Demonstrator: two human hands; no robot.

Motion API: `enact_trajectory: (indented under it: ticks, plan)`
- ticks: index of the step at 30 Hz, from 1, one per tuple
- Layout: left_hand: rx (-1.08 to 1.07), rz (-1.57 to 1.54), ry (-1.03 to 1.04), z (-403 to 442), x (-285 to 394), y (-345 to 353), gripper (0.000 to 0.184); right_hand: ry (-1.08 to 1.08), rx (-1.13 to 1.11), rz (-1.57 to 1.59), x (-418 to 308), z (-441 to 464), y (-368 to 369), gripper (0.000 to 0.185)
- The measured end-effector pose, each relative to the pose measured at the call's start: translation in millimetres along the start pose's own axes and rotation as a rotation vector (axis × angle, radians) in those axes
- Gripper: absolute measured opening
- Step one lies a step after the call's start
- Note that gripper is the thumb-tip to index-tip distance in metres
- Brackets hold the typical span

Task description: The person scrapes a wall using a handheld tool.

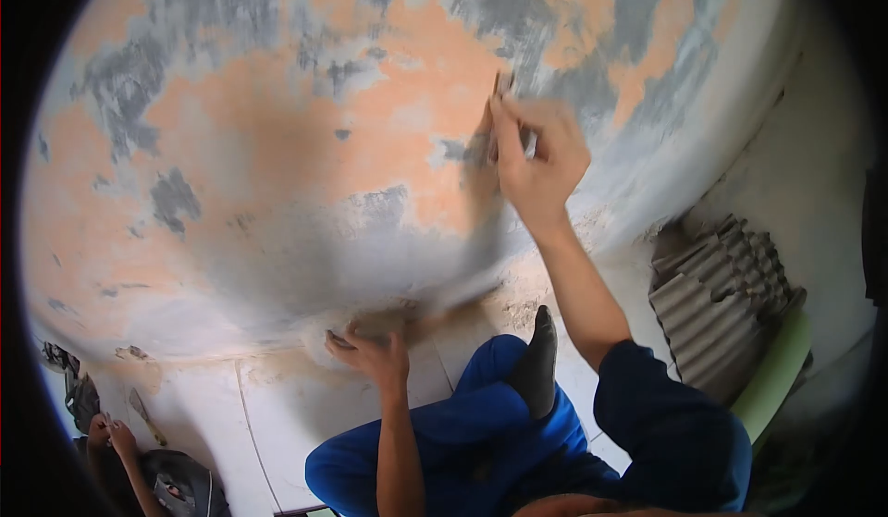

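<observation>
A wall (pixel 277 110) curves across the view, its peach paint patched with grey and whitish filler. Raised against it, my right hand (pixel 546 152) is slightly blurred and pinches a thin, flat, brownish piece (pixel 502 82) between thumb and fingers. The piece is at the wall surface; its exact kind does not show. Low down, by the foot of the wall, my left hand (pixel 372 355) has its fingers curled. Something dark seems to lie under those fingers, but I cannot make it out.
Grey corrugated sheets (pixel 721 304) are stacked at the right beside a pale green curved object (pixel 777 378). A flat-bladed scraper (pixel 146 415) lies on the pale tiled floor (pixel 305 415). At lower left are another person's hands (pixel 111 432) and a dark bag-like object (pixel 185 485).
</observation>
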State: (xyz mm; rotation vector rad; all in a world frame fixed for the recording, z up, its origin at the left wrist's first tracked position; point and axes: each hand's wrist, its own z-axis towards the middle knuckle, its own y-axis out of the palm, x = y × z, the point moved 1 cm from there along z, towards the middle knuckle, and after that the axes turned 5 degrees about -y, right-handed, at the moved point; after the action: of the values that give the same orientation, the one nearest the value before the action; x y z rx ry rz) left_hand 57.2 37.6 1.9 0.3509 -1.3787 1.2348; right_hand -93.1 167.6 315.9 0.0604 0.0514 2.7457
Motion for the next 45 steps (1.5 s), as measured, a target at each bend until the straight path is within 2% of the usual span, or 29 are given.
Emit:
enact_trajectory:
  ticks: [2,5,8,11,15,18,21,24,27,30,31,34,38,39,42,45]
  plan:
    - [-0.042,-0.021,-0.029,1,11,-8,0.068,-0.044,0.013,-0.012,4,28,7,0.011]
    - [-0.056,-0.044,-0.049,2,12,-9,0.067,0.021,0.04,0.035,4,23,7,0.011]
    - [-0.038,0.002,-0.038,2,8,-6,0.07,-0.015,0.025,-0.025,1,-34,0,0.008]
    - [-0.006,0.048,-0.024,3,6,1,0.07,-0.105,-0.045,-0.029,0,-12,-1,0.011]
    - [-0.032,0.026,-0.008,1,9,-4,0.07,0.006,0.119,0.107,4,29,15,0.01]
    - [0.005,-0.023,0.007,1,1,2,0.069,-0.081,0.036,-0.052,3,0,3,0.008]
    - [-0.029,0.022,-0.032,2,8,-3,0.068,0.144,0.014,0.078,-12,-33,1,0.009]
    - [0.009,0.037,0.001,0,-3,4,0.067,-0.021,0.03,-0.006,3,6,3,0.009]
    - [-0.042,0.022,-0.011,1,12,-8,0.067,0.018,0.145,0.175,4,41,17,0.01]
    - [-0.025,-0.008,-0.018,2,8,-2,0.068,-0.086,0.019,-0.025,6,6,2,0.01]
    - [-0.025,-0.001,-0.027,1,7,-2,0.068,0.011,0.013,-0.007,-3,-15,2,0.01]
    - [-0.001,0.017,-0.022,3,4,-1,0.068,-0.016,0.0,0.015,-3,-14,1,0.009]
    - [-0.031,0.007,-0.026,-1,9,-6,0.068,0.099,0.088,0.106,1,38,14,0.009]
    - [-0.047,-0.005,-0.037,1,13,-8,0.068,-0.021,0.114,0.09,6,39,16,0.008]
    - [-0.05,-0.019,-0.041,4,11,-6,0.068,-0.037,0.049,-0.003,4,0,5,0.01]
    - [-0.023,-0.012,-0.039,3,8,-3,0.069,0.011,0.011,0.036,-5,-17,5,0.013]
